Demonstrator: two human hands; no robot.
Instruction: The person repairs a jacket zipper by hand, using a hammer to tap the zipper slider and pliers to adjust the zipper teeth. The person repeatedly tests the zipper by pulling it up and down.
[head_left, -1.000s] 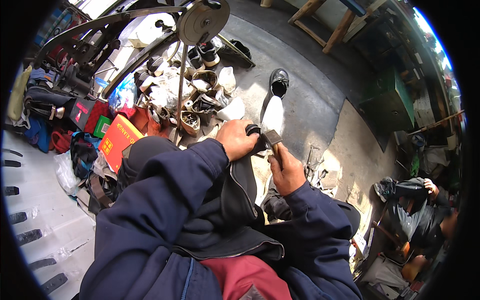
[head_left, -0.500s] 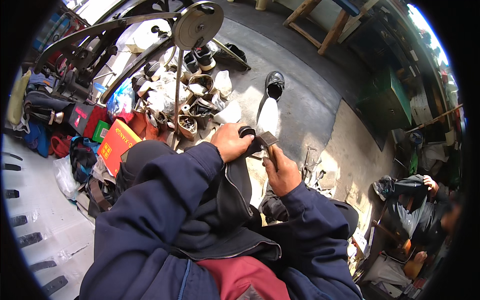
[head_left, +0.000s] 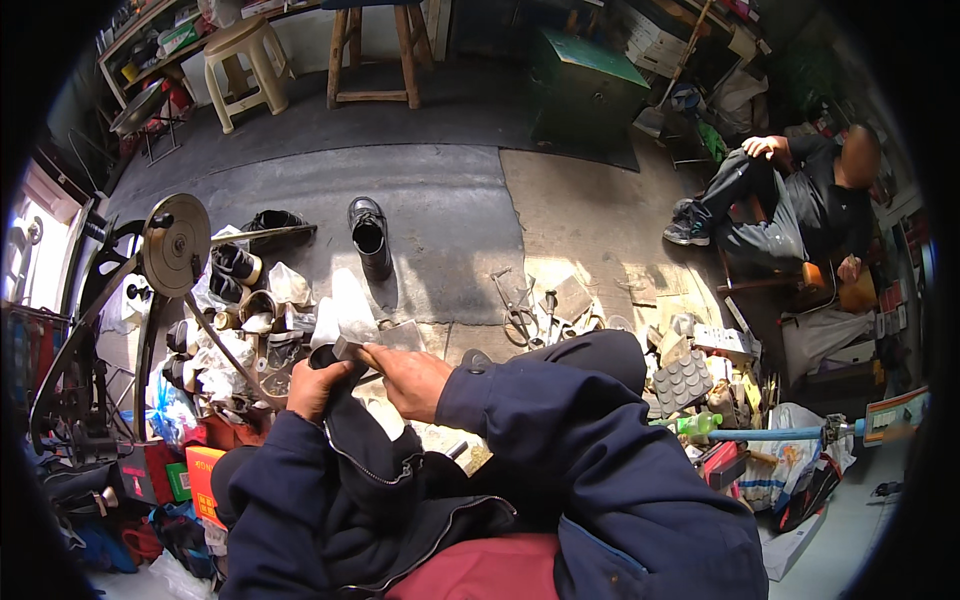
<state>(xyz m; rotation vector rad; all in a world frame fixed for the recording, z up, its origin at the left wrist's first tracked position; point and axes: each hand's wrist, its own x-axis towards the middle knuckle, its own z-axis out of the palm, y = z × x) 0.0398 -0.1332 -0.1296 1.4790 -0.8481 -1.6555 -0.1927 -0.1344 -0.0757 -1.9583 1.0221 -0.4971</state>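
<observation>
My left hand (head_left: 314,388) grips a black piece of footwear, apparently a tall boot (head_left: 360,425), by its raised heel end. Its soft black shaft, with an open metal zipper, drapes down over my lap. In my right hand (head_left: 412,382) is a hammer (head_left: 346,348), held close to its square metal head. The head sits at the heel, right beside my left fingers; whether it touches cannot be made out. Most of the handle is hidden by my right hand.
A black shoe (head_left: 368,238) stands on the dark floor mat ahead. Shoes and bags pile up beside a machine with a metal wheel (head_left: 176,245) at left. Pliers (head_left: 520,318) and scraps lie ahead right. Another person (head_left: 790,200) sits at far right, near a green chest (head_left: 585,85).
The view has swung to the right, so the floor, stools and seated person appear shifted left. Both hands stay together at the boot's heel, with the hammer still in my right.
</observation>
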